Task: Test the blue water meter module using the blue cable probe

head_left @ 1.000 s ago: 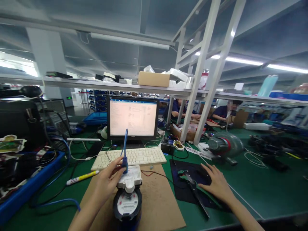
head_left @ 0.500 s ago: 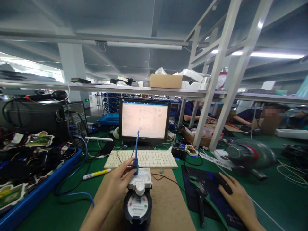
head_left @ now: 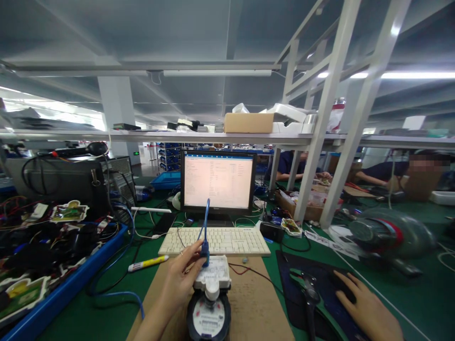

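My left hand [head_left: 179, 277] is closed around a blue cable connector [head_left: 205, 252], fingers pinching its sides. The connector stands upright against the top of a white plastic module [head_left: 215, 271], its blue cable looping upward. Below the module sits a round meter-like device [head_left: 209, 318] with a dark rim and a white printed label. Both rest on a brown cardboard sheet [head_left: 254, 298]. My right hand [head_left: 373, 305] curls over a black computer mouse [head_left: 344, 288] on a dark mouse pad [head_left: 287, 265]. Left of that hand lie pliers [head_left: 311, 296] with jaws spread.
A cream keyboard [head_left: 220, 240] and a lit monitor [head_left: 217, 180] stand ahead. At left, a blue tray [head_left: 95, 258] holds electronic parts; a yellow marker [head_left: 148, 263] lies beside it. A clear-and-grey cylindrical device [head_left: 391, 234] sits at right. Two people work beyond the shelf posts [head_left: 320, 123].
The whole view has shifted, so things appear slightly farther right and lower. My left hand keeps its pinch on the connector, and my right hand stays on the mouse.
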{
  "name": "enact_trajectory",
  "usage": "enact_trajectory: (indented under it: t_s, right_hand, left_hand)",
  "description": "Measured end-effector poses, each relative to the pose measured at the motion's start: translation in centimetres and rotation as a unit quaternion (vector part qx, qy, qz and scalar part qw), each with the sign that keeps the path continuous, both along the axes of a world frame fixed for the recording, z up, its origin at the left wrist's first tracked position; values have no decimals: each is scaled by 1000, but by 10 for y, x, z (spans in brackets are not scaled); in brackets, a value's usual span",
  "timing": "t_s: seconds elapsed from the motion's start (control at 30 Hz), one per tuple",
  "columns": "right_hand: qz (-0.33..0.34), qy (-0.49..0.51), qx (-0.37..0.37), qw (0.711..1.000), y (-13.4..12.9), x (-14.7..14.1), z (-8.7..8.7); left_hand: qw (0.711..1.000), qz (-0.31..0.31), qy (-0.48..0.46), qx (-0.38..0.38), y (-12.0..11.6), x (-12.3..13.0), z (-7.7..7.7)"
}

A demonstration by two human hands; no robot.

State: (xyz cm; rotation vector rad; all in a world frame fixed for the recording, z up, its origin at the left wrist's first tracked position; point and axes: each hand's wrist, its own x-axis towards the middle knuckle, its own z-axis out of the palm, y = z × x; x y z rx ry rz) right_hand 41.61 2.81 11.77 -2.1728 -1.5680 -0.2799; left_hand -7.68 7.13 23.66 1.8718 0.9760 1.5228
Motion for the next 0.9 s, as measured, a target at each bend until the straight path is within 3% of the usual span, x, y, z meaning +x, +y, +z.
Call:
enact_trajectory:
  t_s: [0.2,0.6,0.9]
  right_hand:
    - [-43,8,-48,998,-6,-18,20]
    - [-45,-8,-49,998,-5,-12,13]
    - [-35,-14,-36,999,-2,-8,8]
  left_hand:
    - [1000,-9,13,16,4,-3,-5]
    - [1000,11,-17,-3,-7,4,10]
    - [1000,11,-25,-4,-6,4,6]
